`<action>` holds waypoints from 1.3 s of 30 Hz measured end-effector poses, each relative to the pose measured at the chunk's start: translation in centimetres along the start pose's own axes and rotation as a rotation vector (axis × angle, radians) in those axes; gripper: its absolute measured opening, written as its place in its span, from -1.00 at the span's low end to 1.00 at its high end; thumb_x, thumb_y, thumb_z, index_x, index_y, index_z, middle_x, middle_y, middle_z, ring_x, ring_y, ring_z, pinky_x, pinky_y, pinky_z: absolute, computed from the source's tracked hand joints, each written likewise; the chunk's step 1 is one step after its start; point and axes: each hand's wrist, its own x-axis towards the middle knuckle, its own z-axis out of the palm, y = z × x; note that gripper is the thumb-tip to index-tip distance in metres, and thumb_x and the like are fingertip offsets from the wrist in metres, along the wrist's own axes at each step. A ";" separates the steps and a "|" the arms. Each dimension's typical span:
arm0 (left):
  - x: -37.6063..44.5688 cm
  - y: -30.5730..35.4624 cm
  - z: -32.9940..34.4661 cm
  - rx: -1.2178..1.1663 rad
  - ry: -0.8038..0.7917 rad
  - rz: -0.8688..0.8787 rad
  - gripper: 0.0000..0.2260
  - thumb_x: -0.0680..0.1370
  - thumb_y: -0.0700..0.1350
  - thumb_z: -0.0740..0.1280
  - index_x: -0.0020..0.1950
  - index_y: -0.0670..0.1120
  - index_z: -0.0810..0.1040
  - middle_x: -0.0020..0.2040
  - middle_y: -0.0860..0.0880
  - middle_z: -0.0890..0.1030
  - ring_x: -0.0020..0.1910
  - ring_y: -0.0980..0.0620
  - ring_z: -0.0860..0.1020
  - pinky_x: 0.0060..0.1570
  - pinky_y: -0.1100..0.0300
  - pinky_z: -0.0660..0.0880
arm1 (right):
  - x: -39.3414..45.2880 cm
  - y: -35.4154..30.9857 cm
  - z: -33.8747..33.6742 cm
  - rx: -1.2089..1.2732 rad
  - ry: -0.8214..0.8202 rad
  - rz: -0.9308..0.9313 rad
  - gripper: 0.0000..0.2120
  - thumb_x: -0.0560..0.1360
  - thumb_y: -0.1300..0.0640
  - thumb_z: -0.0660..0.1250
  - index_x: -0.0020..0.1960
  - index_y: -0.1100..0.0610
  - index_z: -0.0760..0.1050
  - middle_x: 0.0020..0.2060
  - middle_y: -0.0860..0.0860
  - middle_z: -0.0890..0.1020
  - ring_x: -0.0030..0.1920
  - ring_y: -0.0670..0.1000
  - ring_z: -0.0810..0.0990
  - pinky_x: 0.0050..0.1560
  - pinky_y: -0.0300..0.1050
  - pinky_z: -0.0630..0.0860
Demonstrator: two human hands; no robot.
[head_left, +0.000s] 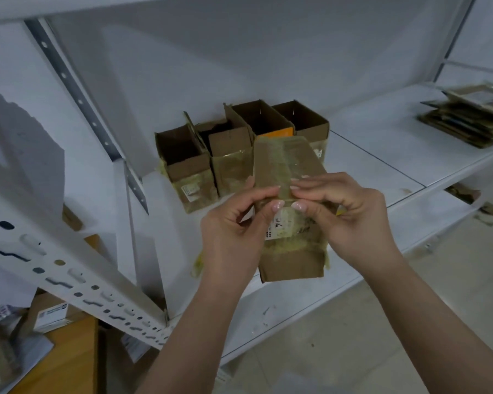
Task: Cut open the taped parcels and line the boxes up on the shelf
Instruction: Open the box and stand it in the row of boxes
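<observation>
Both hands hold a taped parcel [289, 194] above the front edge of the white shelf [382, 155]: the left hand [234, 223] and the right hand [345, 214] each pinch it, thumbs nearly meeting on its tape. Behind it four opened boxes [239, 149] stand side by side on the shelf.

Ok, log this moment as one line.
both hands: left hand, right hand grip taped parcel | shelf: four open boxes lined up

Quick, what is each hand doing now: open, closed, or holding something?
Left hand: fingers and thumb pinch the taped parcel.
Right hand: also pinches the taped parcel, thumb beside the left thumb.
</observation>
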 end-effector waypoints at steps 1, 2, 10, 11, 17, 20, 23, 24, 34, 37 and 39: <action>-0.2 0.0 0.1 -0.008 0.002 -0.002 -0.77 0.48 -0.23 0.44 0.00 0.10 0.64 0.02 0.19 0.66 0.33 0.19 0.48 0.03 0.45 0.48 | -0.1 0.0 0.2 -0.013 0.022 -0.015 -0.76 0.41 0.26 0.49 0.06 0.09 0.62 -0.05 -0.16 0.65 0.13 -0.03 0.61 0.20 -0.07 0.54; -0.3 0.0 0.1 -0.017 0.002 -0.003 -0.77 0.48 -0.22 0.45 0.00 0.10 0.64 0.03 0.17 0.67 0.34 0.18 0.48 0.01 0.45 0.49 | -0.2 0.1 0.3 -0.027 0.033 -0.027 -0.78 0.41 0.28 0.48 0.04 0.11 0.63 -0.06 -0.17 0.65 0.11 -0.03 0.62 0.18 -0.10 0.55; -0.7 -0.5 0.4 -0.039 0.052 0.022 -0.78 0.46 -0.29 0.44 -0.07 0.04 0.65 -0.08 0.18 0.67 0.35 0.11 0.49 0.17 0.37 0.45 | -0.4 -0.1 0.4 -0.056 -0.040 0.006 -0.82 0.40 0.26 0.51 -0.01 0.11 0.68 0.00 -0.07 0.69 0.13 0.03 0.58 0.15 -0.02 0.54; -0.7 -0.5 0.4 -0.037 0.058 0.028 -0.79 0.47 -0.28 0.44 -0.08 0.04 0.65 -0.09 0.20 0.67 0.35 0.11 0.48 0.22 0.32 0.45 | -0.4 -0.3 0.5 -0.061 -0.028 -0.005 -0.83 0.40 0.26 0.51 -0.03 0.12 0.69 -0.02 -0.07 0.69 0.12 0.01 0.58 0.15 -0.07 0.54; 0.3 -0.2 -0.8 -0.073 0.117 -0.004 -0.82 0.48 -0.27 0.42 -0.07 0.03 0.65 0.00 0.07 0.69 0.28 0.12 0.54 0.09 0.37 0.50 | 0.2 -0.2 -0.3 0.084 0.018 0.019 -0.76 0.42 0.29 0.47 0.08 0.13 0.61 0.10 0.01 0.65 0.21 -0.02 0.60 0.26 -0.01 0.52; 0.2 0.0 -1.2 -0.074 0.100 -0.015 -0.88 0.47 -0.15 0.42 -0.04 0.05 0.65 0.08 -0.03 0.68 0.28 0.14 0.53 0.02 0.37 0.52 | 0.0 0.2 -0.5 0.111 0.067 0.024 -0.80 0.44 0.35 0.44 0.02 0.15 0.62 0.03 0.02 0.67 0.16 -0.01 0.63 0.24 0.08 0.54; -0.2 0.1 -0.7 -0.042 0.116 -0.036 -0.85 0.39 -0.06 0.47 -0.06 0.05 0.64 0.18 -0.08 0.64 0.30 0.19 0.51 0.00 0.39 0.52 | -0.2 0.4 -0.1 0.096 0.081 -0.004 -0.82 0.44 0.39 0.43 0.00 0.20 0.62 -0.01 0.03 0.67 0.14 0.01 0.64 0.23 0.05 0.54; -0.1 0.1 -0.5 -0.040 0.136 -0.036 -0.85 0.38 -0.10 0.48 -0.08 0.03 0.64 0.14 -0.08 0.65 0.29 0.17 0.52 0.02 0.39 0.52 | -0.3 0.4 0.1 0.103 0.076 -0.015 -0.81 0.44 0.39 0.43 0.02 0.21 0.62 0.00 0.04 0.67 0.15 0.02 0.64 0.24 0.02 0.53; -0.3 0.2 -0.1 -0.033 0.048 -0.034 -0.75 0.52 -0.29 0.39 0.13 -0.02 0.63 0.23 -0.14 0.61 0.34 0.18 0.48 0.08 0.40 0.50 | 0.0 0.0 0.2 0.037 -0.046 0.064 -0.68 0.38 0.08 0.52 0.10 -0.10 0.57 0.22 -0.01 0.60 0.31 0.02 0.52 0.29 0.15 0.47; -0.5 0.0 0.3 0.020 0.034 -0.016 -0.73 0.54 -0.30 0.38 0.19 -0.04 0.60 0.28 -0.17 0.58 0.33 0.17 0.47 0.08 0.45 0.47 | -0.3 -0.1 1.2 0.046 0.053 0.095 -0.70 0.37 0.23 0.54 -0.02 -0.09 0.60 0.04 -0.11 0.65 0.17 0.07 0.60 0.18 0.17 0.53; -0.5 -0.1 0.3 0.019 0.001 -0.031 -0.72 0.52 -0.21 0.42 0.21 -0.02 0.59 0.30 -0.11 0.57 0.32 0.21 0.48 0.11 0.36 0.51 | -0.2 -0.3 1.3 0.043 0.076 0.108 -0.69 0.36 0.24 0.54 -0.06 -0.13 0.60 -0.01 -0.19 0.64 0.13 0.06 0.62 0.15 0.15 0.55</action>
